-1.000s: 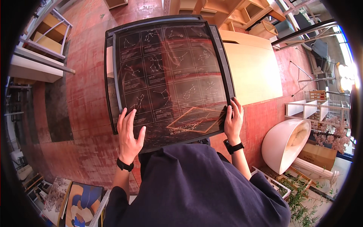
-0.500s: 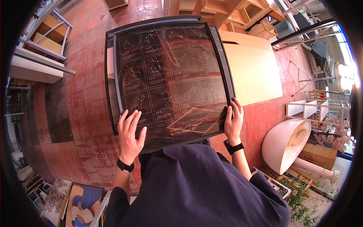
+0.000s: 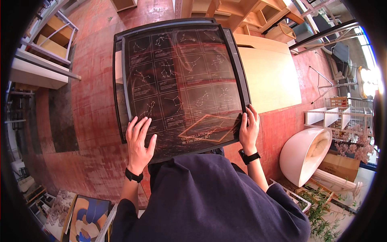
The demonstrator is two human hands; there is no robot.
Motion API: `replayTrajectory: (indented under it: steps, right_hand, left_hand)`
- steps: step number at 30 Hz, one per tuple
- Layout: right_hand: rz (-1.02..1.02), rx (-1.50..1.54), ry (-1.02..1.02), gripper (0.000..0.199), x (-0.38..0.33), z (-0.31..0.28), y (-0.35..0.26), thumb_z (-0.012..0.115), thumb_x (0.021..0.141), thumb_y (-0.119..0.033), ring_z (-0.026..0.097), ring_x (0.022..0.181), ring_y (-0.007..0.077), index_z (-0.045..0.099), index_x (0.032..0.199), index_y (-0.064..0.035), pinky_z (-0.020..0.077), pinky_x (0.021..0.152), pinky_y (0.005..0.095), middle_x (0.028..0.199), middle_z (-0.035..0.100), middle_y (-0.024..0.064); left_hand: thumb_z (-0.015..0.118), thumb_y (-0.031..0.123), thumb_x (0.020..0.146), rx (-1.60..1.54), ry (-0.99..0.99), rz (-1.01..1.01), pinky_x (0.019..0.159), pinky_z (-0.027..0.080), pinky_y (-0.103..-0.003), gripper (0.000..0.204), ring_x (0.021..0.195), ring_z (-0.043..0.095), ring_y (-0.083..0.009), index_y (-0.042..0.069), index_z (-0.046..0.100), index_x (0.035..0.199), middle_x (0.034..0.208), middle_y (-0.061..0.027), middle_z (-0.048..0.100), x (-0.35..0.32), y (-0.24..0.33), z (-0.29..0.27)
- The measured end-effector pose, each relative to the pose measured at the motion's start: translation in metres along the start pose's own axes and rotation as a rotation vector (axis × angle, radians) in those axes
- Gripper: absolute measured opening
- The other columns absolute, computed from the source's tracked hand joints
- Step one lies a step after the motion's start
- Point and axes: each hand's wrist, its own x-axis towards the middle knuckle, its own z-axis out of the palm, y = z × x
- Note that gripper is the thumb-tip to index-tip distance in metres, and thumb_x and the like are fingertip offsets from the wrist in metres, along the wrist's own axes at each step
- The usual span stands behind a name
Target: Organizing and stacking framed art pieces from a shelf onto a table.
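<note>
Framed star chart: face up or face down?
Face up: the framed star chart shows its line figures to the camera, left hand and right hand at its lower sides.

We are seeing the lower black frame [image 3: 117, 88] only partly, past the left edge of the star-chart poster [image 3: 185, 86], whose small lettering [image 3: 142, 93] we are finding unreadable.

left hand [image 3: 139, 147] on framed poster [image 3: 187, 90]

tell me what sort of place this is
Probably a furniture storeroom or workshop: there's a wooden shelf unit, pictures at lower left and a white bowl-shaped shell.
</note>
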Motion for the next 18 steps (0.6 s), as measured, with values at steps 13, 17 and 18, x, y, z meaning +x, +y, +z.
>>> replayTrajectory:
  steps: [13,17,18]
  right_hand:
    - [0.001,0.040,0.010,0.028,0.009,0.000,0.001,0.049,0.093,-0.016,0.044,0.119,0.0351,0.058,0.110,0.0031,0.0353,0.100,0.0426,0.126,0.050,0.0178]
    - [-0.096,0.064,0.107,0.024,0.008,0.002,0.010,0.052,0.089,-0.013,0.048,0.113,0.0380,0.059,0.105,0.0039,0.0381,0.098,0.0433,0.119,0.054,0.0214]
    - [-0.114,0.061,0.106,0.024,0.003,0.009,0.016,0.053,0.088,-0.013,0.049,0.113,0.0384,0.059,0.105,0.0034,0.0385,0.098,0.0433,0.118,0.054,0.0220]
  left_hand:
    - [0.058,0.017,0.084,0.013,0.018,0.016,0.106,0.026,-0.043,0.045,0.126,0.036,-0.0314,0.005,0.051,0.126,0.126,-0.0101,0.050,0.010,0.006,-0.004]
    - [0.061,0.019,0.082,-0.021,0.028,0.029,0.104,0.028,-0.046,0.047,0.124,0.038,-0.0325,0.007,0.052,0.126,0.125,-0.0090,0.050,0.012,0.004,0.002]
    - [0.062,0.019,0.081,-0.004,0.020,0.024,0.104,0.028,-0.046,0.047,0.124,0.038,-0.0333,0.006,0.052,0.126,0.124,-0.0095,0.050,0.005,0.002,0.003]
